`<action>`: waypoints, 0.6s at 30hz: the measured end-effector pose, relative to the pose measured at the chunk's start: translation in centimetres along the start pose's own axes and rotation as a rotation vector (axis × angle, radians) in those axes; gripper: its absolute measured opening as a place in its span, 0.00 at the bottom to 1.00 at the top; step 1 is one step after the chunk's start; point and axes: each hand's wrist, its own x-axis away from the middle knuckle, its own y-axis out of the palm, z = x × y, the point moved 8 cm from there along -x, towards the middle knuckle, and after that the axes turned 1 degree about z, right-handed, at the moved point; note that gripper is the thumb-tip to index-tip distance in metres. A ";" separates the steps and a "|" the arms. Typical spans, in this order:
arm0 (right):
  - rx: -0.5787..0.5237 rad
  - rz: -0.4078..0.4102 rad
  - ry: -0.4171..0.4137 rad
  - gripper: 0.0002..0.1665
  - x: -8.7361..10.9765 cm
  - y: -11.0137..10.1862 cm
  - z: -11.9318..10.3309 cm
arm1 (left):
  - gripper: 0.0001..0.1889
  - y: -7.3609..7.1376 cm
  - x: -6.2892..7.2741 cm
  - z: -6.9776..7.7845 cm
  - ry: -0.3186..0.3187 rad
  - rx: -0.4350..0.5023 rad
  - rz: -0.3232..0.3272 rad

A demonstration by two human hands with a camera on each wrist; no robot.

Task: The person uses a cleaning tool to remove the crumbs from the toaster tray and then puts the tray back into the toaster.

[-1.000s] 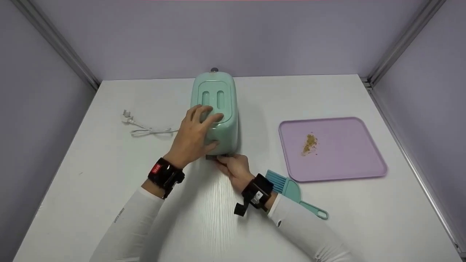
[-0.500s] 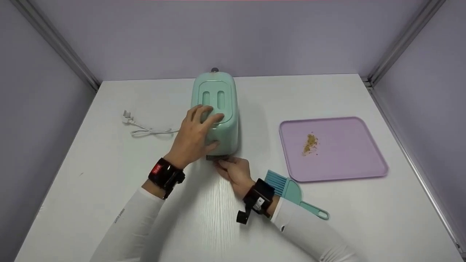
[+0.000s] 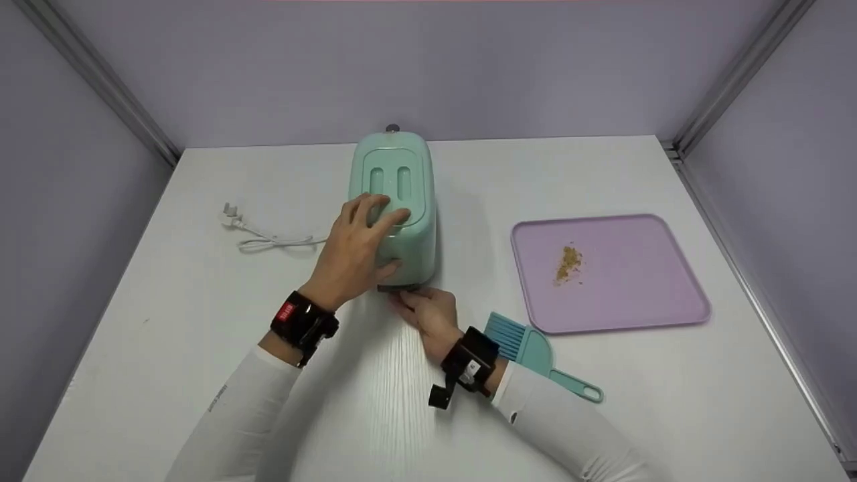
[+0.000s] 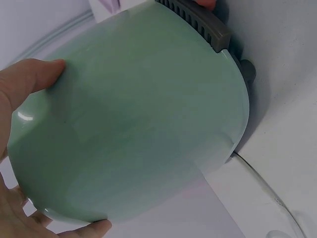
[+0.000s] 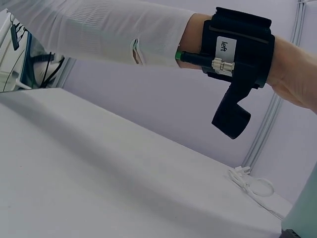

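Note:
A mint-green toaster (image 3: pixel 422 248) with a lidded top stands end-on to me in the head view. My left hand (image 3: pixel 348 251) holds its near end from above, thumb on the left side and fingers over the lid; in the left wrist view thumb and fingers span the green side. My right hand (image 3: pixel 432 318) is low at the near end, its fingers at a dark grey base part (image 3: pixel 395 288). The left wrist view shows this part slotted (image 4: pixel 198 22), with one fingertip (image 4: pixel 205 4) on it. The head view hides the other right fingertips.
A lilac tray (image 3: pixel 643 281) with yellowish crumbs (image 3: pixel 569 262) lies to the right. Beside it a teal brush (image 3: pixel 532 348) is partly behind my right wrist. The toaster's white cord (image 3: pixel 274 241) and plug (image 3: pixel 229 214) lie left. Walls close in the back and sides.
My right hand shifts slightly back toward me, then forward again at the toaster's base; the visible dark grey strip looks thicker, then thinner. My left hand keeps its hold.

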 end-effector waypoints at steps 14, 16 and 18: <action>-0.004 0.074 -0.003 0.15 -0.7 0.2 0.1 | 0.39 -0.3 0.2 -0.3 0.000 0.004 -0.001; -0.009 0.082 -0.008 0.15 -0.8 0.3 0.0 | 0.39 -0.2 0.1 -0.3 0.001 0.007 -0.001; -0.006 0.089 -0.003 0.15 -0.7 0.3 0.0 | 0.39 -0.3 0.1 -0.3 0.001 0.008 0.001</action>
